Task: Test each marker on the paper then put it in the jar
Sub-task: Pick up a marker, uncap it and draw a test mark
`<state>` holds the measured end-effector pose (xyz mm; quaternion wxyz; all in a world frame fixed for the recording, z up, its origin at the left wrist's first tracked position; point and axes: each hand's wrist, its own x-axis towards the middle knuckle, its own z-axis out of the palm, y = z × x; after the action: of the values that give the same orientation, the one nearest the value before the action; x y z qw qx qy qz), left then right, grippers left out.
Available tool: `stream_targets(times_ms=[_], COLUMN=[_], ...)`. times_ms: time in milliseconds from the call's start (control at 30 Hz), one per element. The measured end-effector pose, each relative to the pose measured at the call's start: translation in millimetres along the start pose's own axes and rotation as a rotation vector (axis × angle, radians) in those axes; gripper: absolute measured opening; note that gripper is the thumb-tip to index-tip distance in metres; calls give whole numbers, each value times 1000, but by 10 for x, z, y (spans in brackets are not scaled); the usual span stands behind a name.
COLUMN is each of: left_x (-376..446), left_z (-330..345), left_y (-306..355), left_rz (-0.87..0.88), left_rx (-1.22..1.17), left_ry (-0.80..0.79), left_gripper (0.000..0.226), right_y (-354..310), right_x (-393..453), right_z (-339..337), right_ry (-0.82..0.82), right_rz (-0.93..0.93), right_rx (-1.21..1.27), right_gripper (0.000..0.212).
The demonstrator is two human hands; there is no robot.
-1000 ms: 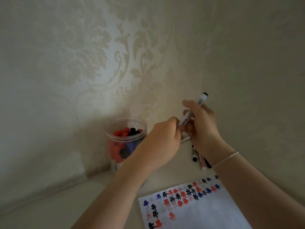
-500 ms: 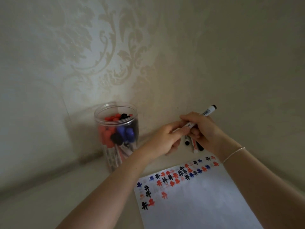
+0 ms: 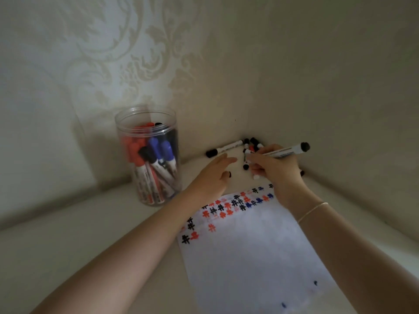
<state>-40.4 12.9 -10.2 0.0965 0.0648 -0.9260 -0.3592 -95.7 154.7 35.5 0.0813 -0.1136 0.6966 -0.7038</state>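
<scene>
Head view showed a pale counter (image 3: pixel 68 234) fitted into a corner of patterned walls. A white sheet of paper (image 3: pixel 249 257) lay toward the counter's near right part, its far edge and left edge covered with rows of black, red and blue test marks. A clear jar (image 3: pixel 148 155) stood near the back edge, left of the corner, holding red, blue and black capped markers upright or leaning. The left hand (image 3: pixel 210 175) hovered above the paper's far edge, fingers relaxed and spread, with a small dark cap (image 3: pixel 230 174) showing under them; whether it was held I could not tell. The right hand (image 3: pixel 274 169) gripped a black-ended marker (image 3: pixel 285 151), lying nearly level, above the back corner. A pile of loose markers (image 3: pixel 249 147) lay in that corner, one black-capped marker (image 3: pixel 224 148) along the back edge.
</scene>
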Motion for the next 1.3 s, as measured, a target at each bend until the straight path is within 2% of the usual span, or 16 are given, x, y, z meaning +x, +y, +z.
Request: stream_targets(times_ms=[67, 233, 433, 533, 800, 1033, 1200, 1300], left_x=[-100, -559, -658, -655, -651, -662, -667, -664], left_z=[-43, -73, -99, -112, -116, -119, -122, -118], left_y=[3, -159, -275, -274, -247, -230, -229, -234], left_rz=[11, 74, 47, 70, 15, -19, -12, -16], left_rx=[-25, -12, 43, 59, 25, 24, 14, 19], left_ry=[90, 190, 116, 97, 134, 128, 135, 132], left_gripper=[41, 32, 15, 15, 23, 24, 25, 25], right_y=[48, 220, 447, 465, 473, 524, 498, 511], right_x=[-92, -352, -501, -525, -551, -558, -544, -551], right_z=[10, 183, 369, 372, 408, 416, 384, 399], right_ry=[-7, -175, -168, -183, -232, -171, -256, -269], right_rz=[5, 76, 28, 1, -27, -170, -79, -88], right_rx=[-41, -57, -270, -282, -355, -454, -318, -358], right_gripper=[29, 23, 30, 35, 19, 35, 24, 21])
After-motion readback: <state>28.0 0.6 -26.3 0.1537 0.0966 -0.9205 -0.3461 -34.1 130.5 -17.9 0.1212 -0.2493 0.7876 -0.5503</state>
